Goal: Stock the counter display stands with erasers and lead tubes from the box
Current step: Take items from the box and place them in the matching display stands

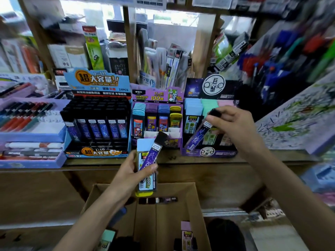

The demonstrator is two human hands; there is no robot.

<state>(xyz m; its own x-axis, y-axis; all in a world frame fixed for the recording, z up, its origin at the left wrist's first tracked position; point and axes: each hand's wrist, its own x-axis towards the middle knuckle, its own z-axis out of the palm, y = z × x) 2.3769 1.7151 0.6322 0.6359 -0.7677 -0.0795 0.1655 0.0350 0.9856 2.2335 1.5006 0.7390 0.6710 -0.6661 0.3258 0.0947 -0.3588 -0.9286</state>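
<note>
Stocking step underway, judging by layout: lead tubes out of brown cardboard box (181, 214), below tabletop (272, 156) front edge.

Right hand (233, 127): fingers pinch black-capped purple lead tube (198, 135) near cap; tube slants, lower end at front row of purple star-print display stand (208, 153).

Left hand (134, 176): fingers curled round second purple lead tube (150, 156) plus flat pale-blue lead case (143, 147), above box.

Next, likely: seat tube upright in free slot; matching tubes fill blue-and-black display stand (97, 113) to left.

Left stand (97, 113), middle stand (157, 98) and right stand (213, 87) line the counter (208, 161); box (174, 223) below.
</note>
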